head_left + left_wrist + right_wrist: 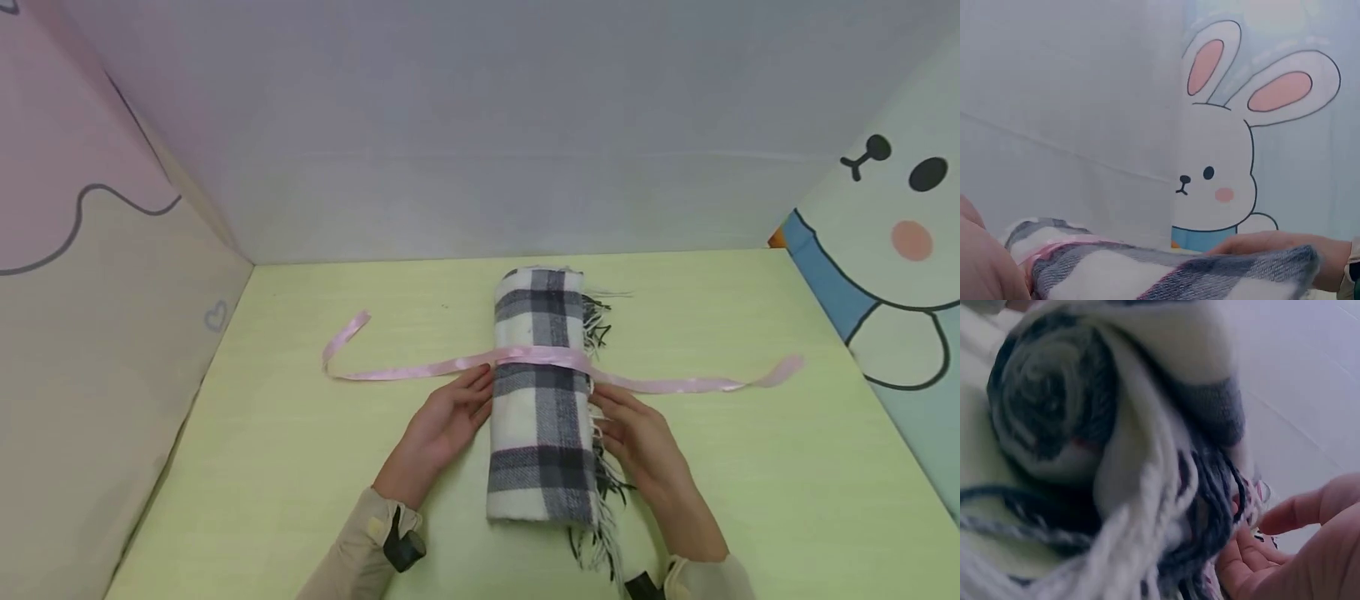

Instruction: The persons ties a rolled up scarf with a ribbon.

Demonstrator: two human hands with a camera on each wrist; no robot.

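A pale green tabletop (300, 467), walled by a plain grey back panel (480, 125), a pink-and-cream panel (90, 317) on the left and a cartoon rabbit panel (892, 275) on the right, carries a rolled white, grey and black plaid wool scarf (542, 400) at its centre. The roll lies lengthwise, one end toward the back panel and the other toward the person, with dark and white fringe (603, 500) spilling from its right side onto the table.

A long pale pink satin ribbon (420, 369) crosses over the roll about midway along its length, its two loose ends trailing flat on the table well out to the left and right; the left end curls back on itself.

The person's left hand (447, 421) rests against the roll's left flank just below the ribbon, fingers fairly straight and close together, their tips touching the fabric. The right hand (637, 437) lies along the right flank among the fringe, fingers gently extended and touching the scarf's edge. The right wrist view shows the spiral end of the roll with those fingers (1254, 550) loosely curved beside the fringe strands, gripping nothing. Beige sleeves (352, 550) cover both forearms.
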